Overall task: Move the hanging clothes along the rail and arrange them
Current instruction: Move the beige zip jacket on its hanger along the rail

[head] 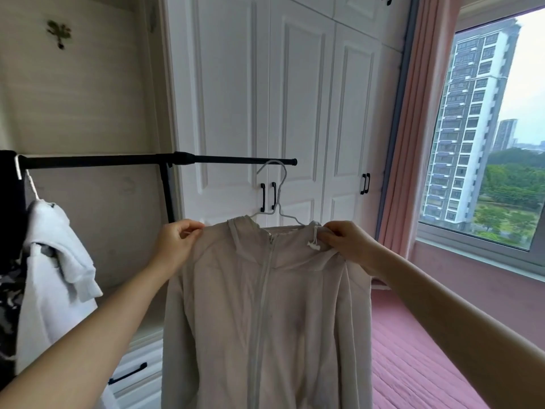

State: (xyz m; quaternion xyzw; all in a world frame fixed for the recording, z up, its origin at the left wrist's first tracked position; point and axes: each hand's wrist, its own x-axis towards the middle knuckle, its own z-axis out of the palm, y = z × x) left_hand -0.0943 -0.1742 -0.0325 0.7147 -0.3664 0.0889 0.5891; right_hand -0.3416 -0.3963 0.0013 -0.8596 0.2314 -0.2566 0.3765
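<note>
A beige zip-up hooded jacket [265, 314] hangs on a white wire hanger [274, 199], whose hook sits at the right end of the black clothes rail [118, 160]. My left hand [177, 243] pinches the jacket's left shoulder. My right hand [348, 246] grips its right shoulder by the hood and drawstring. A white hoodie [56, 276] hangs at the rail's far left, next to a dark patterned garment [8, 261] at the frame's edge.
White wardrobe doors [295, 98] with black handles stand behind the rail. A pink curtain [413, 128] and a window [495, 128] are at the right. A pink quilted bed surface [413, 364] lies below. White drawers [138, 376] sit at the lower left.
</note>
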